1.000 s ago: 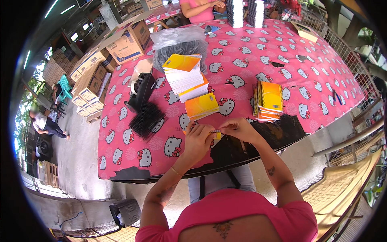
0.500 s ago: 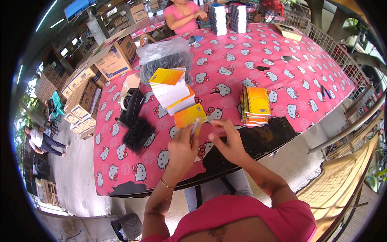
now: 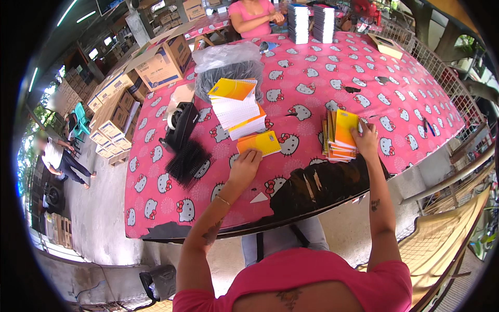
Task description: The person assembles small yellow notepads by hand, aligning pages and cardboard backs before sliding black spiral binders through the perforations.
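**Two hands, two notebooks, one long pink table**

Far left, stacked cardboard boxes [image 3: 112, 122] sit on the concrete beside the table, close enough to be reached from its edge. On the pink patterned tablecloth [image 3: 306, 83], a black tape dispenser [image 3: 182, 125] stands near that edge, and just in front of it lies a heap of black spiral binding combs [image 3: 188, 162], loose and fanned out so that single ones can be picked off.

Further in, a clear plastic bag [image 3: 228, 65] bulges behind a tall leaning stack of notebooks [image 3: 236, 106] with a yellow cover on top; the stack slumps toward the person, which puts its top copies within arm's length. Just in front of it lies a single orange notebook [image 3: 259, 142], flat and apart from both piles. The left hand [image 3: 244, 165] rests its fingertips on the near edge of that notebook, fingers extended and pressing or drawing at it rather than closed around it.

To the right, the right hand [image 3: 366, 141] is at the top of a short pile of yellow-covered notebooks [image 3: 340, 136]; its fingers curl on the top cover's far corner, seemingly setting it square, though whether they pinch it I cannot tell. The pile sits at the torn black patch [image 3: 322, 190] of the cloth.

At the far end, another person in pink [image 3: 254, 18] works beside two upright stacks of notebooks [image 3: 311, 22].
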The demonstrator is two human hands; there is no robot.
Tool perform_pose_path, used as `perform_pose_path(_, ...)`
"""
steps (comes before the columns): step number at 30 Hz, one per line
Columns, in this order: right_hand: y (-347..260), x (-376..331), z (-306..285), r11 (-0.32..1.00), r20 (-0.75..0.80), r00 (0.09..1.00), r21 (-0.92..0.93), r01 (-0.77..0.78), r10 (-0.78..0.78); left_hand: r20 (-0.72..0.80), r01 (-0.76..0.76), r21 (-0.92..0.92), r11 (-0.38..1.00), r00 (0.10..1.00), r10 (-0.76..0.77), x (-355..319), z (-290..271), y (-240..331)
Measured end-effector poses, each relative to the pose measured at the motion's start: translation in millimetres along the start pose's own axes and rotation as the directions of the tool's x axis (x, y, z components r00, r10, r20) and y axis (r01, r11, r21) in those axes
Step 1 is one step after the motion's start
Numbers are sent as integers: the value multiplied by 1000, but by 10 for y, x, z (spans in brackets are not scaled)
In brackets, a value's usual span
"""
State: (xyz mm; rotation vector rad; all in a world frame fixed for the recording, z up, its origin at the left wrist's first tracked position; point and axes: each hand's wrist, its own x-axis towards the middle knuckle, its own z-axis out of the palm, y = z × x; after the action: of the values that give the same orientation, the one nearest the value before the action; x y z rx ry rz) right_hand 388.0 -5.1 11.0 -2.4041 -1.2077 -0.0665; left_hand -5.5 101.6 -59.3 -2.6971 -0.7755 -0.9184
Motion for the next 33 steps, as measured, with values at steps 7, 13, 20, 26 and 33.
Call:
perform_pose_path(7,-969,-801,-297,515,-196,771,642,568,-606,14,142,-111,984,990,-141,66,-635,363)
perform_pose_path(13,-1129,-1356,629,482,167,788,857,181,-593,-179,231,-217,948,946,-272,-228,-621,258)
perform_pose_path(20,-1291,-1401,802,153,188,812,981,-123,-552,-109,479,292,828,877,-468,-795,-703,-365)
perform_pose_path(26,-1230,-1367,913,276,342,691,938,-211,-637,44,532,-400,746,824,-564,-380,-1050,326)
perform_pose_path(33,-1231,-1344,953,295,326,673,941,-165,-664,-64,481,-511,712,805,-590,-438,-828,395)
